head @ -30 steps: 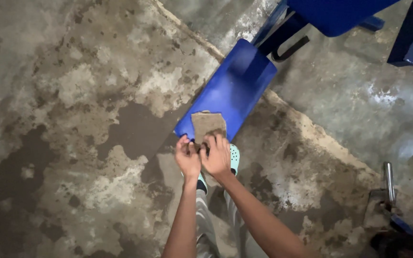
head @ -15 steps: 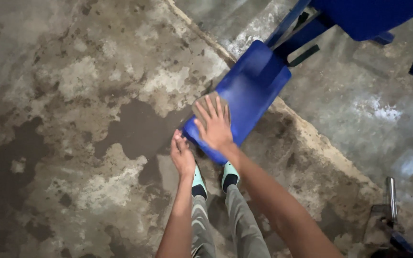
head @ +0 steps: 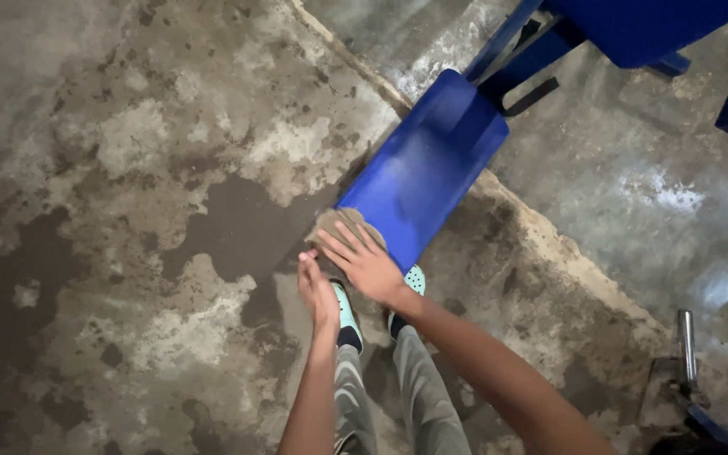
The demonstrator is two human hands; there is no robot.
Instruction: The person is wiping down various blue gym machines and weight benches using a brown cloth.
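Observation:
A blue plastic board (head: 427,164) slopes from a blue frame down toward my feet. My right hand (head: 366,265) lies flat, fingers spread, on a brown sheet of sandpaper (head: 332,222) at the board's near end and presses it against the surface. My left hand (head: 317,291) sits just left of it with its fingers bunched at the board's near corner, touching my right thumb. That corner is hidden under my hands. My feet wear teal clogs (head: 345,307) right below the board.
The floor (head: 128,211) is stained, patchy concrete with a raised diagonal seam (head: 549,244) under the board. Blue frame parts (head: 634,29) fill the top right. A metal rod (head: 687,345) and dark clutter sit at the lower right.
My right hand has slid the sandpaper from the board's lower middle down to its near end. My left hand stayed at the near corner.

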